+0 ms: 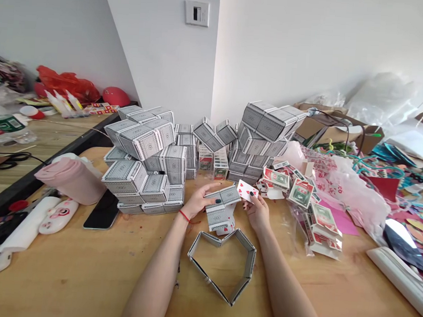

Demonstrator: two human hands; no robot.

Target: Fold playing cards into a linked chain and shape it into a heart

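Note:
My left hand (202, 200) grips a folded piece made of joined playing cards (218, 215), grey-patterned backs facing up, thumb on top. In my right hand (257, 210) a red-pip playing card (246, 191) is pinched face up, just right of that piece. Some loose cards show red hearts beneath the folded piece. Nearer to me, between my forearms, a heart-shaped ring of folded cards (251, 261) stands on edge on the table. Stacks of grey card blocks rise behind my hands, one at left (144, 178) and one at right (267, 126).
Opened card boxes (324, 223) lie right of my right hand. Several boxed decks (213, 163) stand between the stacks. A phone (101, 211), a rolled pink cloth (70, 178) and a white glue gun-like object lie left. Plastic bags (360, 191) and coloured craft scraps cover the far right.

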